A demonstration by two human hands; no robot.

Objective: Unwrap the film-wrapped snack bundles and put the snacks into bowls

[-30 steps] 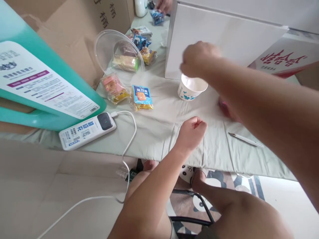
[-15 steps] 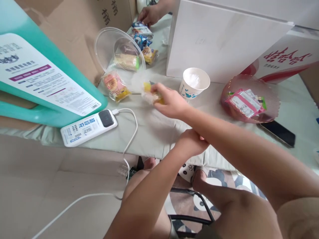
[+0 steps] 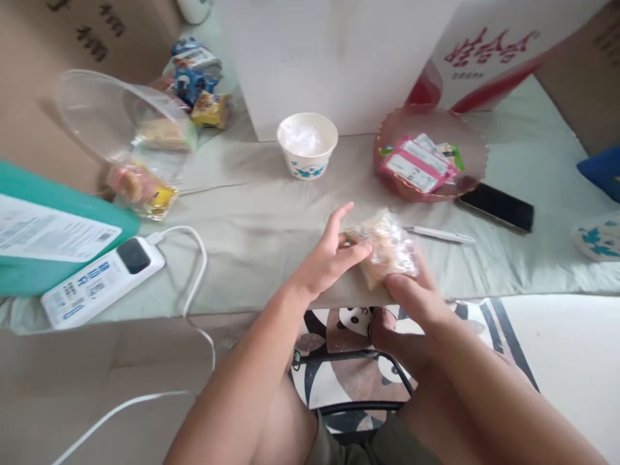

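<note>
A clear plastic snack packet (image 3: 387, 248) with pale, cream-coloured food inside is held above the table's front edge, between both hands. My right hand (image 3: 419, 294) grips its lower right side, thumb in front; the other fingers are mostly behind it. At the packet's left edge my left hand (image 3: 329, 255) pinches it, thumb laid over the wrapper and one finger stretched up and away. Just beyond the packet lies a white pen (image 3: 440, 234). A paper cup (image 3: 308, 152) with crumpled clear plastic inside stands behind my hands.
A pink bowl (image 3: 431, 187) of sachets sits right of the cup, beside a black phone (image 3: 498, 206). At left are a clear tub (image 3: 97, 116), wrapped snacks (image 3: 210, 110), a power bank (image 3: 101, 281) with a white cable, and a green jug (image 3: 68, 232). White boxes (image 3: 329, 64) stand behind.
My right hand has come back from the snacks at left with a packet, and my left hand now holds it too. The view has swung right; the other person's hand is out of sight.
</note>
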